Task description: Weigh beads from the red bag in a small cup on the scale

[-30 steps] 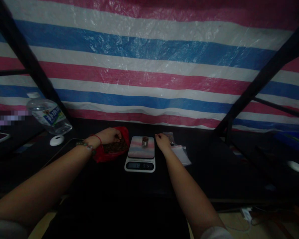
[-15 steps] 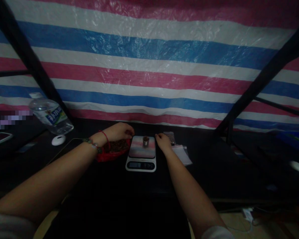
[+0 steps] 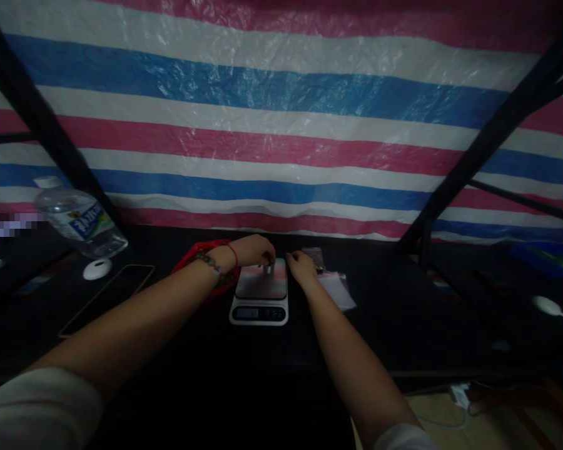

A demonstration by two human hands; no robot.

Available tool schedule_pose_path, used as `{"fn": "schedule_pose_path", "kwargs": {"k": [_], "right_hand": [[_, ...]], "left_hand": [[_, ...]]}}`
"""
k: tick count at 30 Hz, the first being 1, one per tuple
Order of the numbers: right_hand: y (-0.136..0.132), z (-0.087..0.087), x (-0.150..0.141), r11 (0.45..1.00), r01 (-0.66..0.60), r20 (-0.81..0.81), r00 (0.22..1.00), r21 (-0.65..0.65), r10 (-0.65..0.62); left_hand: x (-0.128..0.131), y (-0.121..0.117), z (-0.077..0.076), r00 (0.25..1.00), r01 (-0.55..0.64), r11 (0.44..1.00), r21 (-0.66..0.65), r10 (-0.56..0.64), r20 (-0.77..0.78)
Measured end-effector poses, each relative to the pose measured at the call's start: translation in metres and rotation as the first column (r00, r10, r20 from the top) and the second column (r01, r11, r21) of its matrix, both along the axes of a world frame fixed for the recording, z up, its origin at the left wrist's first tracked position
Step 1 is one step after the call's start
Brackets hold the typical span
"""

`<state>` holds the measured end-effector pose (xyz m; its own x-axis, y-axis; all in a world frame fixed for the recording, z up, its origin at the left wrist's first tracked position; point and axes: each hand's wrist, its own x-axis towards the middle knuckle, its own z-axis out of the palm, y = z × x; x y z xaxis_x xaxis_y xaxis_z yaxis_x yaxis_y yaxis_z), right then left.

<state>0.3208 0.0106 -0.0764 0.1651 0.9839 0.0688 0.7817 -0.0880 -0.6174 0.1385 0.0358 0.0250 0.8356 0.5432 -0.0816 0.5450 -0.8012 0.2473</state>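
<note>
My left hand, with a bead bracelet and a red cord at the wrist, reaches over the scale. Its fingers are pinched together at the top of a small metal cup; what they hold is hidden. The cup stands on the plate of a white digital kitchen scale. Under my left wrist, partly covered, lies a red plastic bag of brown dried bits. To the right of the scale rests my right hand, fingers curled in, with nothing visible in them.
A small clear bag of brown bits and white plastic bags lie beyond my right hand. At left are a phone, a white mouse and a bottle. A white spoon and a blue tray sit right.
My left hand has moved right, from above the red bag to the cup on the scale. The phone at left has come into fuller view. My right hand stays beside the scale.
</note>
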Motion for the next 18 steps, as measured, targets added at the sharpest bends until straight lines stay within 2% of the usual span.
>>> {"fn": "schedule_pose_path", "kwargs": {"k": [5,11,15,18], "right_hand": [[-0.0007,0.0005,0.0003,1.0,-0.002,-0.004,1.0,0.002,0.002],[-0.0006,0.0011,0.0001,1.0,-0.005,-0.002,1.0,-0.005,0.005],[0.0003,0.0008,0.0001,1.0,-0.003,0.0,1.0,-0.008,0.003],[0.0009,0.0005,0.0002,1.0,-0.005,0.002,1.0,-0.006,0.005]], "left_hand": [[0.0031,-0.0002,0.0041,1.0,-0.015,1.0,0.007,0.015,0.012],[0.0045,-0.0002,0.0007,0.998,-0.003,0.999,-0.042,0.006,0.063],[0.0022,0.0002,-0.0005,0.991,-0.054,0.998,-0.044,0.058,0.118],[-0.0016,0.0029,-0.0027,0.983,-0.086,0.99,-0.109,0.102,0.155]]}}
